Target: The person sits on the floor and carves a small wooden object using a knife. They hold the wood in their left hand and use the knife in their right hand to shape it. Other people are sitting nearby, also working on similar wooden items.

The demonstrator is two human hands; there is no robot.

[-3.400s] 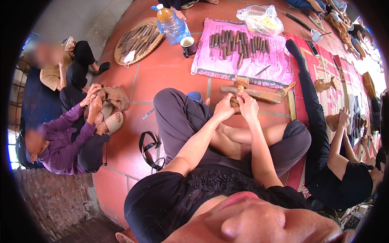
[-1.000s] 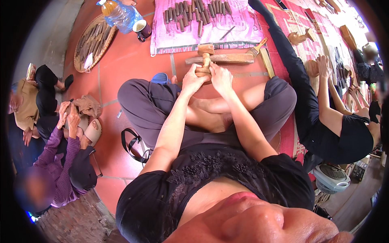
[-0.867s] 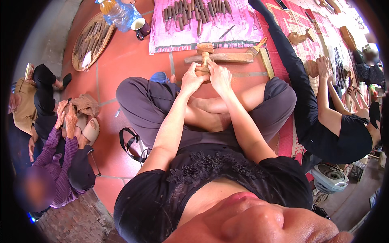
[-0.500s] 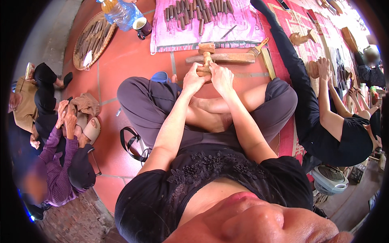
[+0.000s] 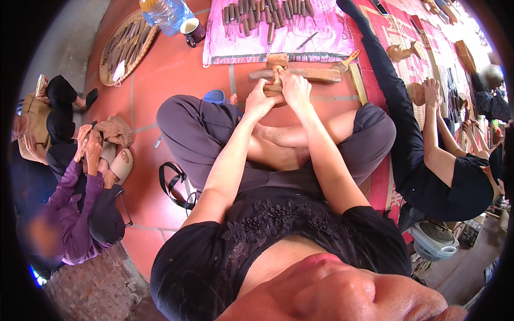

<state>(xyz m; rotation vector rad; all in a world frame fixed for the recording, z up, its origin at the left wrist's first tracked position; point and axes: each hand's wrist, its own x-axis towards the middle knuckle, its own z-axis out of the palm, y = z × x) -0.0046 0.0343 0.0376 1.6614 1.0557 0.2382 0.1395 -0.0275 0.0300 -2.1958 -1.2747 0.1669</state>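
Between my crossed legs and a pink sheet, a pale carved wooden piece (image 5: pixel 277 60) with a blocky top, narrow neck and wider base stands in both hands. My left hand (image 5: pixel 261 100) is closed round the base, its thumb along the near side. My right hand (image 5: pixel 296 89) is closed at the neck from the right; whether a small tool is in its fingers is hidden. Just behind the piece lies a long wooden bar (image 5: pixel 318 75). A flat paintbrush (image 5: pixel 342 64) rests at the bar's right end, above a wooden strip (image 5: pixel 357 84).
Several wood-handled carving tools (image 5: pixel 270 33) lie on the pink sheet (image 5: pixel 225 51). At left stand a basket (image 5: pixel 108 80) of similar tools, a dark mug (image 5: pixel 194 31) and a bag-wrapped bottle (image 5: pixel 168 16). People sit on both sides; one person's dark-clad leg (image 5: pixel 383 75) stretches along my right.
My right hand has shifted from the base up to the neck of the wooden piece. My left hand stays on the base. The whole view has shifted slightly.
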